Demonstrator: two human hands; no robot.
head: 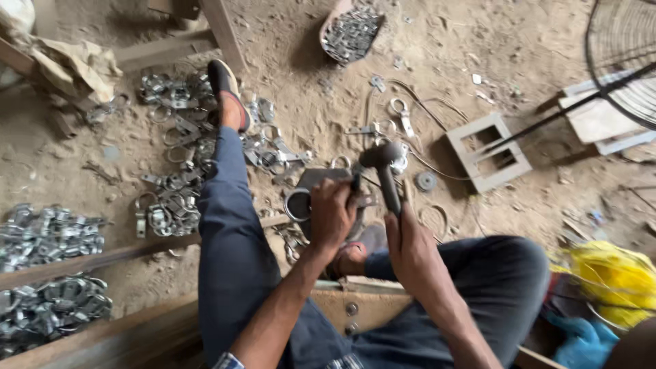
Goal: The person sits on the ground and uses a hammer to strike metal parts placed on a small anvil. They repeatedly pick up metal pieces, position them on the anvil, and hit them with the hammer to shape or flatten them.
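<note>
- Metal clamp ring [298, 204] pinned on dark block [321, 179], between the legs.
- Left hand [333, 213] clenched over ring.
- Right hand [412, 246] gripping hammer [383, 164], head just above.
- Clamp heaps [174, 147] on dirt floor [294, 109] nearby.

Dark blue trousers [229, 225], black red-trimmed shoe [225, 85]
</note>
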